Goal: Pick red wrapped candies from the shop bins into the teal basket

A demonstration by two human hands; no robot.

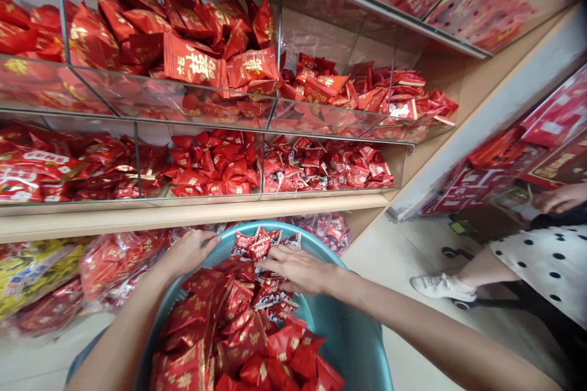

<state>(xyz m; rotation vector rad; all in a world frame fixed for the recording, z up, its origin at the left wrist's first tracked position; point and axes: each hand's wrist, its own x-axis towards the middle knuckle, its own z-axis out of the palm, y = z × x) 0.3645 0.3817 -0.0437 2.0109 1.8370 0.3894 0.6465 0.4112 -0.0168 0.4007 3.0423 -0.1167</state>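
Note:
A turquoise plastic basket (367, 330) stands in front of me, heaped with red candy packets. My left hand (195, 250) is closed over the basket's far left rim. Inside the basket, my right hand (296, 266) lies on small red-and-black patterned packets (270, 302), its fingers stretched over them. Nearer to me are larger dark red packets with gold print (197, 317) on the left and shiny bright red ones (288, 354) on the right. The right fingertips partly hide the packets under them.
Glass-fronted shelf compartments (220, 195) filled with red packets rise beyond the basket. Under the lowest wooden ledge (137, 223) sit plastic bags of packets (123, 263) and a yellow bag (36, 275). At right, another person in a spotted garment (545, 263) sits on a wheeled chair.

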